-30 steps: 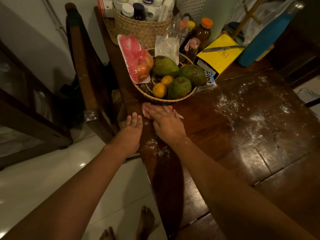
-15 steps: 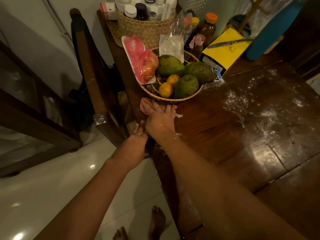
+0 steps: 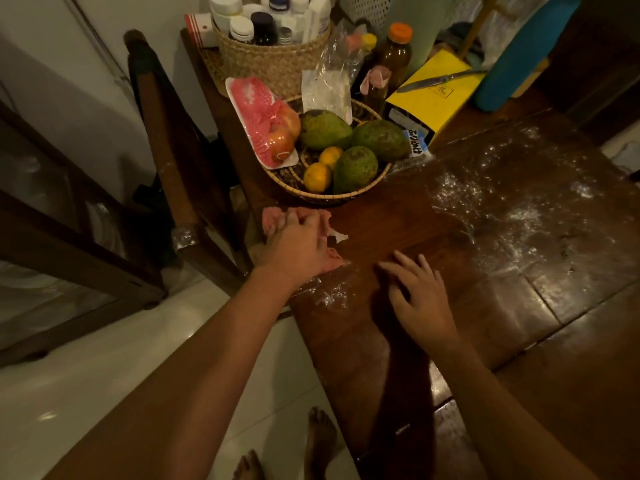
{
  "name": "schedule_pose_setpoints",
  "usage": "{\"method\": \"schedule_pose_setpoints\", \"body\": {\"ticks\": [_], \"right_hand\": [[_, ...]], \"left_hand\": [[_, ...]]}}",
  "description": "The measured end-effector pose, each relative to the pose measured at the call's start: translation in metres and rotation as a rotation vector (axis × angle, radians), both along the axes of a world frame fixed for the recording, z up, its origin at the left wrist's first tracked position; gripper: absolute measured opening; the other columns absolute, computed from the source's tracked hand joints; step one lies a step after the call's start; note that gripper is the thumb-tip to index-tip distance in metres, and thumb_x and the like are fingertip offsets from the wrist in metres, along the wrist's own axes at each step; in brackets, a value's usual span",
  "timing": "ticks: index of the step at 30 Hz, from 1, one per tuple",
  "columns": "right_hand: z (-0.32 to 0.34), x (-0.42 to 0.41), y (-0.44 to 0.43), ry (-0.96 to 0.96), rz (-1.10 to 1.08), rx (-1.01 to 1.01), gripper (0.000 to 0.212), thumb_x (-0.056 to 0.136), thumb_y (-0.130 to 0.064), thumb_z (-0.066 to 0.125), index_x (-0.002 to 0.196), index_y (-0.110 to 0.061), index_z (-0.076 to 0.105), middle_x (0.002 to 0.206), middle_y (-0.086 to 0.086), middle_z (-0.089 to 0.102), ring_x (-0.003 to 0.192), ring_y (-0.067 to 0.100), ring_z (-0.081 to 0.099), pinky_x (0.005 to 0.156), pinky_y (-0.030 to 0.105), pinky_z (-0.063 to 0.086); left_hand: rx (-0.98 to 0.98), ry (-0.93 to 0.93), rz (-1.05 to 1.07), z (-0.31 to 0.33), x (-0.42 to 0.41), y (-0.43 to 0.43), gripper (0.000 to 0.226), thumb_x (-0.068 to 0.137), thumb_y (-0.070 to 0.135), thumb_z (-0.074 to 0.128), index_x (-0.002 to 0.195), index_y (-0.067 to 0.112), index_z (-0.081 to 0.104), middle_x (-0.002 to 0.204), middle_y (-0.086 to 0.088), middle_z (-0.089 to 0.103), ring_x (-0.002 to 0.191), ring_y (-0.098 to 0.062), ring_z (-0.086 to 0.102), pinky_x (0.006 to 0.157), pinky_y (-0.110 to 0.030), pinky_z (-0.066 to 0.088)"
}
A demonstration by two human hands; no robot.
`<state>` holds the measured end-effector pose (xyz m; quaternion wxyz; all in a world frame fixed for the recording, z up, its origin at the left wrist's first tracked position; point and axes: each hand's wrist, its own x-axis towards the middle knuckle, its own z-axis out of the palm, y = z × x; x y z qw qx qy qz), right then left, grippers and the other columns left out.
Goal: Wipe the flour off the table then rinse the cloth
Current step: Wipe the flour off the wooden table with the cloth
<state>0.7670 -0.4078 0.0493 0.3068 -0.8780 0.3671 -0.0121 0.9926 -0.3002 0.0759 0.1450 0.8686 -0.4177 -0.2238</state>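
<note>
A pink cloth (image 3: 270,220) lies bunched at the left edge of the dark wooden table (image 3: 391,220), just in front of the fruit basket. My left hand (image 3: 296,245) sits on top of it, fingers curled into the fabric, hiding most of it. My right hand (image 3: 417,296) rests flat on the table to the right of the cloth, fingers spread and holding nothing. White flour (image 3: 516,213) is scattered over the right part of the table. A small streak of flour (image 3: 329,293) lies near the table edge between my hands.
A woven fruit basket (image 3: 349,196) with mangoes, oranges and a tray of apples stands right behind the cloth. Further back are a wicker basket of bottles (image 3: 273,62), a yellow box (image 3: 438,98) with a knife on it, and a blue bottle (image 3: 519,53). A wooden chair (image 3: 166,157) stands left of the table.
My right hand has let go of the cloth and moved right onto bare table. My left hand has come up from the table edge onto the cloth.
</note>
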Motion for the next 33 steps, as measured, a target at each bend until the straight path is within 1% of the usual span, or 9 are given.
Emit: {"method": "schedule_pose_setpoints", "body": {"ticks": [4,7,11,14,16,21,27,30,33], "right_hand": [[-0.014,-0.032,0.019,0.146,0.030,-0.189,0.050,0.103,-0.048,0.024,0.153,-0.050,0.021,0.164,-0.024,0.007,0.152,0.004,-0.009,0.124,0.046,-0.003],[-0.014,-0.026,0.017,0.129,-0.014,-0.193,0.051,0.101,-0.044,0.032,0.151,-0.049,0.024,0.164,-0.024,0.008,0.153,0.004,-0.006,0.123,0.048,-0.002],[-0.019,-0.030,0.018,0.120,-0.019,-0.220,0.052,0.101,-0.042,0.035,0.151,-0.048,0.025,0.164,-0.023,0.011,0.153,0.005,-0.003,0.124,0.050,0.001],[-0.021,-0.029,0.016,0.120,-0.019,-0.223,0.052,0.100,-0.043,0.034,0.150,-0.050,0.025,0.164,-0.023,0.012,0.153,0.006,-0.002,0.123,0.050,0.002],[-0.022,-0.028,0.016,0.120,-0.027,-0.237,0.052,0.098,-0.044,0.032,0.150,-0.050,0.026,0.164,-0.023,0.014,0.153,0.006,0.000,0.123,0.051,0.004],[-0.019,-0.027,0.019,0.108,-0.040,-0.240,0.052,0.097,-0.042,0.032,0.149,-0.047,0.031,0.163,-0.021,0.019,0.154,0.009,0.004,0.122,0.053,0.006],[-0.021,-0.027,0.018,0.101,-0.046,-0.242,0.052,0.098,-0.043,0.029,0.149,-0.046,0.031,0.163,-0.019,0.021,0.154,0.012,0.006,0.122,0.055,0.007],[-0.022,-0.027,0.018,0.100,-0.045,-0.244,0.053,0.097,-0.044,0.028,0.149,-0.047,0.031,0.163,-0.020,0.020,0.154,0.011,0.006,0.122,0.054,0.007],[-0.022,-0.026,0.019,0.094,-0.055,-0.244,0.053,0.096,-0.045,0.028,0.149,-0.047,0.031,0.163,-0.020,0.021,0.154,0.011,0.006,0.122,0.054,0.006]], "left_hand": [[0.154,-0.191,-0.029,-0.030,0.007,-0.017,0.072,0.098,0.049,0.040,0.154,0.012,0.013,0.156,-0.028,0.013,0.146,-0.043,0.011,0.119,-0.055,0.014],[0.173,-0.297,-0.053,-0.051,0.026,-0.015,0.066,0.098,0.051,0.029,0.147,0.007,0.028,0.150,-0.028,0.029,0.141,-0.047,0.019,0.116,-0.060,0.017],[0.381,-0.371,-0.021,-0.061,0.064,-0.014,0.097,0.081,0.083,0.007,0.145,0.017,0.038,0.152,-0.024,0.029,0.140,-0.060,0.007,0.112,-0.070,0.008],[0.343,-0.344,0.131,-0.055,0.069,-0.023,0.092,0.084,0.074,0.031,0.150,0.010,0.030,0.156,-0.025,0.021,0.141,-0.056,0.009,0.114,-0.065,0.011],[0.295,-0.302,0.230,-0.053,0.059,-0.029,0.098,0.084,0.073,0.031,0.150,0.001,0.025,0.156,-0.031,0.016,0.143,-0.052,0.011,0.116,-0.062,0.013],[0.204,-0.336,0.029,-0.044,-0.007,-0.005,0.094,0.090,0.064,0.045,0.153,0.002,0.013,0.153,-0.039,0.013,0.143,-0.053,0.014,0.115,-0.063,0.016],[0.150,-0.392,-0.314,-0.046,-0.036,0.027,0.059,0.102,0.040,0.029,0.156,0.020,0.015,0.160,-0.022,0.019,0.147,-0.039,0.018,0.119,-0.055,0.017],[0.092,-0.291,-0.242,-0.032,-0.018,0.006,0.065,0.095,0.045,0.016,0.156,0.022,0.017,0.162,-0.018,0.015,0.148,-0.039,0.013,0.118,-0.053,0.011],[0.167,-0.290,-0.107,-0.032,-0.033,-0.024,0.063,0.101,0.042,0.030,0.157,0.022,0.009,0.160,-0.028,0.005,0.147,-0.047,0.004,0.118,-0.059,0.008]]}}
